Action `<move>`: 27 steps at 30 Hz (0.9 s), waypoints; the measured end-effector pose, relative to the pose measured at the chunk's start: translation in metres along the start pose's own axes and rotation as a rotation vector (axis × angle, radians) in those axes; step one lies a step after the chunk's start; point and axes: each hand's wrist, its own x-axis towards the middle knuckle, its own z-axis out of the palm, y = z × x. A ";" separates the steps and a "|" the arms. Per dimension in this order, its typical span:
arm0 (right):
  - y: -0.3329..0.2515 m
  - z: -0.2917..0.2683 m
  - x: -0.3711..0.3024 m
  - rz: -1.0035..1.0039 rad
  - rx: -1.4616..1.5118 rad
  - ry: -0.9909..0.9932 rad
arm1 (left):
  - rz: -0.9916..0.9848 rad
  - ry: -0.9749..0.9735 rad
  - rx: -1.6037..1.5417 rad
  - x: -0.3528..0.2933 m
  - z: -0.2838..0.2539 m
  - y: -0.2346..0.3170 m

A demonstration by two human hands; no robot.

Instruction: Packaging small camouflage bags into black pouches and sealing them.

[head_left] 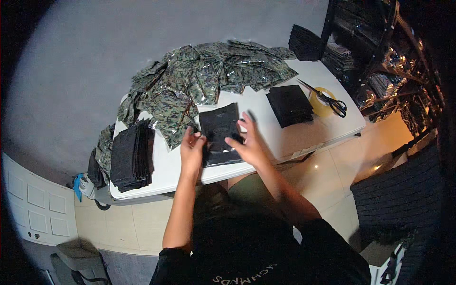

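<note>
A folded black cloth (219, 124) lies on the white table in front of me, with a glossy dark strip, perhaps plastic, along its near edge. At its left edge is my left hand (192, 148), open, its fingers a little bent and the thumb apart from them. My right hand (249, 142) is open over the right side, fingers spread and thumb reaching across the cloth. To the right lies a stack of folded black cloth (289, 105). Beside it, black-handled scissors (325, 99) rest across a roll of yellowish tape (321, 107).
Many plastic-wrapped camouflage garments (204, 71) are heaped along the table's far side. A tall stack of black cloth (132, 156) stands at the left end of the white table (304, 140). Loaded shelves (361, 52) rise at the right, and a grey chair (78, 261) is at lower left.
</note>
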 end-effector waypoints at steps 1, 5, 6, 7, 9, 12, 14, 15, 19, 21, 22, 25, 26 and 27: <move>-0.001 0.001 0.004 0.084 0.123 0.044 | -0.045 0.005 -0.119 0.011 -0.005 -0.007; -0.015 -0.007 0.020 0.287 0.369 0.092 | -0.170 -0.089 -0.339 0.010 0.010 0.019; -0.017 -0.005 0.024 0.283 0.468 0.009 | -0.160 -0.084 -0.341 0.012 0.002 0.019; -0.032 -0.002 0.026 0.256 0.472 -0.048 | -0.087 -0.149 -0.220 0.018 -0.011 0.015; -0.025 -0.008 0.038 0.183 0.419 -0.106 | 0.048 -0.216 -0.054 0.027 -0.030 0.013; -0.034 -0.027 0.042 0.050 0.293 -0.110 | 0.279 -0.217 0.036 0.014 -0.012 0.052; -0.048 -0.026 0.045 -0.059 0.237 -0.161 | 0.332 -0.214 0.056 0.004 -0.010 0.071; -0.056 -0.025 0.045 -0.069 0.259 -0.129 | 0.399 -0.245 0.114 -0.001 -0.007 0.081; -0.078 -0.024 0.047 -0.124 0.217 -0.141 | 0.485 -0.349 0.173 0.004 -0.014 0.093; -0.079 -0.021 0.047 -0.128 0.241 -0.107 | 0.434 -0.361 0.152 -0.005 -0.006 0.107; -0.080 -0.022 0.048 -0.134 0.267 -0.078 | 0.398 -0.304 0.075 -0.010 0.000 0.114; -0.083 -0.027 0.051 -0.089 0.294 -0.157 | 0.414 -0.379 0.190 -0.003 -0.005 0.105; -0.084 -0.028 0.050 -0.091 0.293 -0.158 | 0.417 -0.306 0.124 -0.005 -0.002 0.101; -0.086 -0.029 0.046 -0.069 0.256 -0.156 | 0.414 -0.237 0.058 -0.007 0.001 0.100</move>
